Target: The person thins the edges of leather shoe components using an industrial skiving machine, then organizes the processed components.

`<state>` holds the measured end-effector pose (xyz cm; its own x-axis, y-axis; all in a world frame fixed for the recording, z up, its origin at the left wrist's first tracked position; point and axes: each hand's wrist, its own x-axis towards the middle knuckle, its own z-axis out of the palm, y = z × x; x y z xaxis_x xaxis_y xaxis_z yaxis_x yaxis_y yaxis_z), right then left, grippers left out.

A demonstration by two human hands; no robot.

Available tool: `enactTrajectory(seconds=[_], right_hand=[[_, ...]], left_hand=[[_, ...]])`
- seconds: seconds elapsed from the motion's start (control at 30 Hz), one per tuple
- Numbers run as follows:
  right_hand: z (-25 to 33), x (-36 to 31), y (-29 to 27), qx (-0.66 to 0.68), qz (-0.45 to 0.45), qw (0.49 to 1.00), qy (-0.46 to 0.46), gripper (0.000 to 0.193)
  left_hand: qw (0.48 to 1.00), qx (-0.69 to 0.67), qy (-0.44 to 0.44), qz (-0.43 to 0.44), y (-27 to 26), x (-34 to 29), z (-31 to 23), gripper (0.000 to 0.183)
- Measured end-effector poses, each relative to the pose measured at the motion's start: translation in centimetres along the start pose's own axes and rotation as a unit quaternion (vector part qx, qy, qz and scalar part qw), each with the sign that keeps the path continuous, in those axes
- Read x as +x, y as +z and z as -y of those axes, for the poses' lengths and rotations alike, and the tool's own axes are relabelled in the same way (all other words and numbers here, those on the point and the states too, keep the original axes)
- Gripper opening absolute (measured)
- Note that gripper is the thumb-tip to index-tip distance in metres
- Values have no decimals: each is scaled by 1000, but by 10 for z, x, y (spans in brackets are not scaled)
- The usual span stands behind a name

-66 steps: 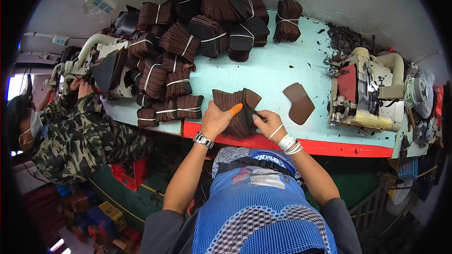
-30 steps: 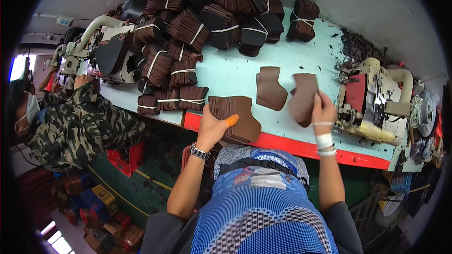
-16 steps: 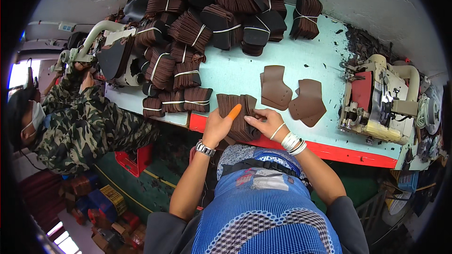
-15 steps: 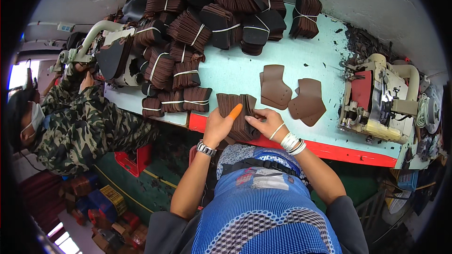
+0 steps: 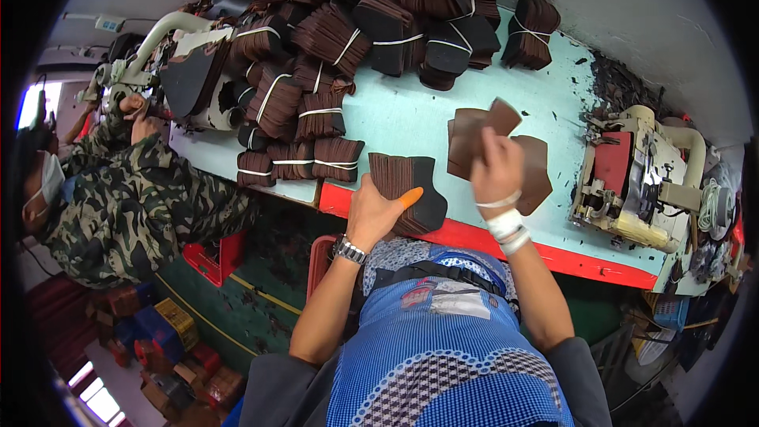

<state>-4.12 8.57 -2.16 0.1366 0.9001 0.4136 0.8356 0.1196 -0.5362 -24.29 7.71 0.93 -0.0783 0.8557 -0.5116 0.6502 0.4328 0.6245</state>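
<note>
Pale and scuffed, the desk (image 5: pixel 545 71) is backed by a grey wall (image 5: pixel 632 0), with banded bundles (image 5: pixel 328 43) heaped toward its back edge, left of centre. Right at the front edge, over the red strip (image 5: pixel 545 255), a fanned stack (image 5: pixel 402 174) is clasped by the left hand (image 5: pixel 378 213), thumb closed across the dark face, fingers wrapped around the far side. Whether any weight is borne by the desk cannot be told. And farther in from that edge, a single brown piece (image 5: pixel 504 116) is pinched by the right hand (image 5: pixel 496 168), blurred, its fingers curled nearly closed, above flat brown pieces (image 5: pixel 534 170). Each piece looks light, thin and bendable, hardly fragile; the stack should be heavier and liable to slide apart. It is best gripped across its full thickness, single pieces by a rim.
</note>
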Motion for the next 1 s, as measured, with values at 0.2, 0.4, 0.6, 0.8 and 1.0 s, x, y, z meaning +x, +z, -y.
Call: enactTrajectory(seconds=[0.2,0.4,0.6,0.8,1.0], right_hand=[[33,-40,14,223,320,899,202,52],[8,-41,22,521,343,633,459,25],[4,-44,23,287,396,813,316,20],[-50,-9,-50,243,12,949,202,47],[19,-40,-1,162,241,952,98,58]], left_hand=[[948,-285,-86,115,9,29,53,36],[990,-136,-21,41,19,27,17,64],[999,-14,8,44,19,30,13,77],[998,-66,6,23,8,28,21,66],[963,-214,15,164,3,25,4,38]])
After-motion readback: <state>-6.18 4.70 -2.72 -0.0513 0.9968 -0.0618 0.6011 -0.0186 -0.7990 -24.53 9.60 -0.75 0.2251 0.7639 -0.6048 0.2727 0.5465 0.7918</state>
